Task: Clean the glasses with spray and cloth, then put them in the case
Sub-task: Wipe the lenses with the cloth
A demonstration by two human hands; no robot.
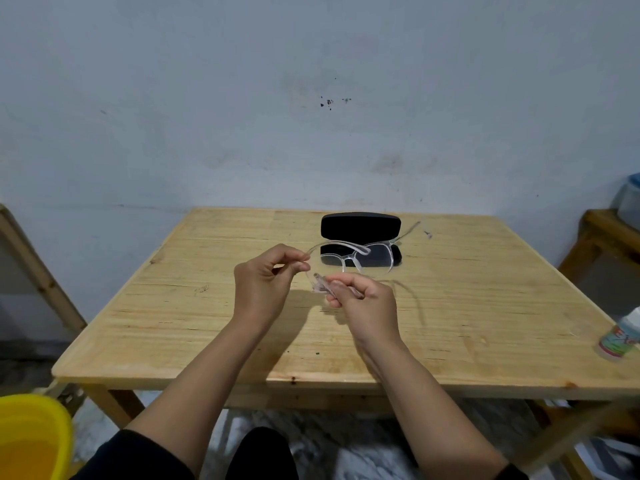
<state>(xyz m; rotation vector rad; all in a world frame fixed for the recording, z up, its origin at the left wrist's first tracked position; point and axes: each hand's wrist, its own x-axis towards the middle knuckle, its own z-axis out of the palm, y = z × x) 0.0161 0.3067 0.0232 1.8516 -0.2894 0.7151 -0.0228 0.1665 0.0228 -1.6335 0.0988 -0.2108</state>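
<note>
Both hands hold the clear plastic-framed glasses (360, 259) in the air above the pale wooden table (173, 323): the left hand (265, 284) pinches the rim at one lens, and the right hand (365, 299) curls round a translucent piece just below, perhaps a temple or the cloth; I cannot tell which. From that grip the frame's long axis runs away to the right. It ends just in front of the open black hard-shell case (361, 226), which sits nearer the right hand.

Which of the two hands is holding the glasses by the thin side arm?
The left hand. It pinches one clear side arm of the glasses, while the right hand grips something at the frame's near lens, hard to make out, perhaps a cloth.
</note>
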